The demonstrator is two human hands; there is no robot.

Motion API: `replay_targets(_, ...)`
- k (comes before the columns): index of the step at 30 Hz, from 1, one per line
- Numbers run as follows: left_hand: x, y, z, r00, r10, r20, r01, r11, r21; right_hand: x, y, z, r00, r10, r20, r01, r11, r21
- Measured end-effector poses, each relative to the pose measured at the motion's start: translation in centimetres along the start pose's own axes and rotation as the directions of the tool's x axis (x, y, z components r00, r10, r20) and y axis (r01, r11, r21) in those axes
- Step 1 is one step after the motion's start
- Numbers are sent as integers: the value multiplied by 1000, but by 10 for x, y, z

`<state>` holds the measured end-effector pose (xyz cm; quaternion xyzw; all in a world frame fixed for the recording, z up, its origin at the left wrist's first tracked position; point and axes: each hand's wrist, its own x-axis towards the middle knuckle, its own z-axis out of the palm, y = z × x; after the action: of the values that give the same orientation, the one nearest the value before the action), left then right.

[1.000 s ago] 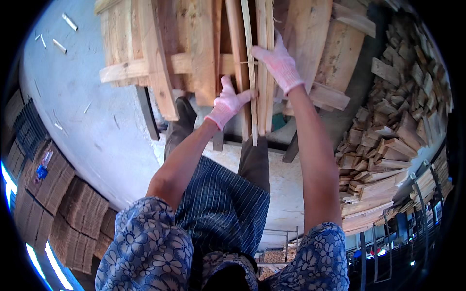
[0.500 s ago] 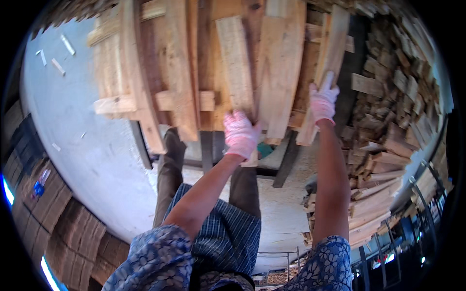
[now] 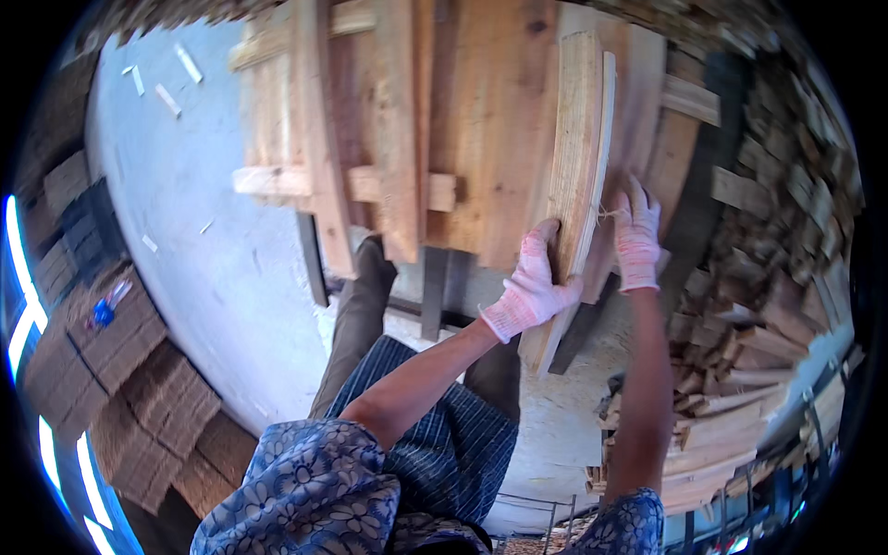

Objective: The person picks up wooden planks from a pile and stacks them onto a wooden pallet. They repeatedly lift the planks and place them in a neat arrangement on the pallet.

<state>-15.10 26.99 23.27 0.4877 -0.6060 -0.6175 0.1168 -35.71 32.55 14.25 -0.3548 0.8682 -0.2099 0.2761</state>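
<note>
L hand (image 3: 532, 291) grips wd strips (image 3: 575, 139), R hand (image 3: 637, 236) nr

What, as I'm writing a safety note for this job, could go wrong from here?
1. The boards jut past the planks near a leg; if the left hand loosens, they might slip and hit it.
2. Frayed fibres stick out beside the right hand and could snag its glove.
3. The wood pile on the right looks loosely heaped, so a knock might make pieces slide.
</note>
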Motion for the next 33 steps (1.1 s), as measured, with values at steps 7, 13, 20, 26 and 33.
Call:
replay_targets(7, 34, 70, 26, 882, -94, 461, 79, 996, 51, -5, -73, -93, 911, 101, 400, -411, 134, 902)
replay_targets(13, 162, 49, -14, 860, -120, 497, -374, 513, 772, 76, 4, -73, 985, -107, -137, 39, 904, -426)
replay_targets(20, 216, 58, -5, 851, -432, 299, -258, 153, 954, 104, -14, -17, 867, 495, -64, -480, 862, 162)
replay_targets(26, 212, 55, 6, 839, -503, 209, -168, 127, 978, 99, -16, -84, 926, 362, 109, -340, 923, -182)
replay_targets(33, 214, 48, 11, 829, -541, 142, -135, 53, 990, 47, 38, -342, 686, 6, -728, -203, 962, -183)
